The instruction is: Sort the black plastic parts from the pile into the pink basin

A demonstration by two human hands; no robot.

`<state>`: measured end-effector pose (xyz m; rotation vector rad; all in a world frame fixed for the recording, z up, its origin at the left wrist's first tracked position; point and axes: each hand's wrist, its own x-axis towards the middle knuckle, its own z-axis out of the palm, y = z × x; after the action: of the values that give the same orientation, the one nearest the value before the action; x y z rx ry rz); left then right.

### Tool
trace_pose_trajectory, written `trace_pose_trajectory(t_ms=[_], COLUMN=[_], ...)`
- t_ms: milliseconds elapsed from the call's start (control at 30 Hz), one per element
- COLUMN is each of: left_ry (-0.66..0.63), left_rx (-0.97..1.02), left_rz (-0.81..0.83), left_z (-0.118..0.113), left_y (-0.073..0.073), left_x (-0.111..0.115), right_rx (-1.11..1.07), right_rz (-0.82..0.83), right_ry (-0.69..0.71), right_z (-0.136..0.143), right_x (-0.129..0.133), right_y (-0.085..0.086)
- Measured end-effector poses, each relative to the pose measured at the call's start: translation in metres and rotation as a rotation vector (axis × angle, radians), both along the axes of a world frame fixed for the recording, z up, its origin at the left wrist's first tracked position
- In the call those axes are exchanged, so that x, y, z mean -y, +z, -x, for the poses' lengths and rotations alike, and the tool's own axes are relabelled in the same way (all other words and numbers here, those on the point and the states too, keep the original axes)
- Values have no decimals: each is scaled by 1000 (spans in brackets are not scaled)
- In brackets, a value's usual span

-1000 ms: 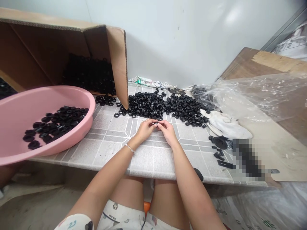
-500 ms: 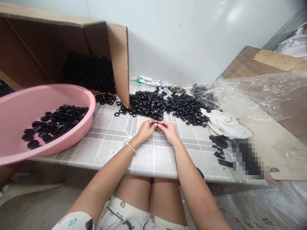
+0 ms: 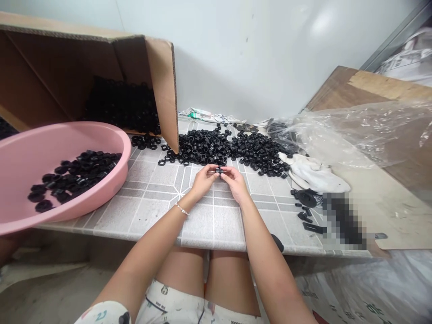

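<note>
My left hand (image 3: 203,183) and my right hand (image 3: 237,183) meet at the middle of the table, just in front of a heap of black ring-shaped parts (image 3: 205,146). Pinched between the fingertips of both hands is a small black ring-like nut (image 3: 219,171). Its details are too small to make out, and the fingers partly cover it. Another heap of small black parts (image 3: 258,150) adjoins on the right. More black nuts (image 3: 81,173) lie inside the pink basin (image 3: 124,157) to the left of my hands.
A cardboard box (image 3: 165,94) lies on its side behind the basin, with black parts (image 3: 121,105) inside. A white cloth (image 3: 315,174), clear plastic sheeting (image 3: 351,130), a round black piece (image 3: 307,198) and a blurred-out dark object (image 3: 344,220) are at the right. The table's front edge (image 3: 216,245) runs above my lap.
The fingers of both hands have opened out slightly around the black nut, which shows more now. The whole view has shifted a little; the heaps and basin look unchanged.
</note>
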<state>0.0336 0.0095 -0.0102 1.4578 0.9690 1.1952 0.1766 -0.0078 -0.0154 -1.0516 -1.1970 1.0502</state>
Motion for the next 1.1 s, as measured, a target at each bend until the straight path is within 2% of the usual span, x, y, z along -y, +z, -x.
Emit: trace_pose_trajectory(t_ms=[333, 500, 733, 933, 1100], left_ry=[-40, -52, -146, -125, -80], left_rx=[9, -49, -63, -29, -190], left_rz=[-32, -30, -199, -200, -376], left_z=[-1, -2, 0, 1, 4], left_y=[0, 3, 9, 6, 7], left_x=[2, 5, 8, 4, 7], right_rx=[0, 155, 299, 129, -96], right_rz=[102, 94, 106, 118, 132], right_ry=[9, -64, -111, -127, -26], right_z=[-2, -1, 3, 10, 12], right_x=[1, 3, 2, 5, 5], right_y=[1, 2, -4, 1, 5])
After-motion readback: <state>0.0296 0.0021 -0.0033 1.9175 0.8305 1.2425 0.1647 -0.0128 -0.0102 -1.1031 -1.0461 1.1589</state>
